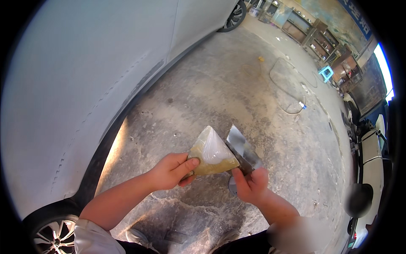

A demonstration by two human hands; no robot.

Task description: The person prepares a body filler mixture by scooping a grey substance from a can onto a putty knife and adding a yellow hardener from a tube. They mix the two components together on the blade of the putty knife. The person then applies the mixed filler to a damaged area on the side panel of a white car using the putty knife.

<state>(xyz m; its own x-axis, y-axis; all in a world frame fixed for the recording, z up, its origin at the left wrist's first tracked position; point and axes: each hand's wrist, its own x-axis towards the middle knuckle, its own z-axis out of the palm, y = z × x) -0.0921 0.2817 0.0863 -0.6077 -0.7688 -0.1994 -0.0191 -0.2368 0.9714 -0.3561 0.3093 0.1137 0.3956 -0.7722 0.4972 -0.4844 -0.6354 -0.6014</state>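
Observation:
My left hand (171, 170) is closed on a roughly triangular, yellowish board (202, 168), thumb on top near its left edge. A smooth mound of pale grey-white putty (212, 148) lies on that board. In my right hand (252, 185) is a wide metal putty knife (243, 148), its blade tilted up beside the board's right edge. The blade has pale smears toward its far end. Below the board, next to my right hand, part of a round grey thing (232, 186) shows; the hand covers the rest.
A pale grey car body (105, 76) with a wheel (56, 238) fills the left side. On the concrete floor (203, 89) lies a thin hose (272, 78). Shelves (323, 44) and a blue stool (326, 73) stand far right. Another car (372, 169) is at the right edge.

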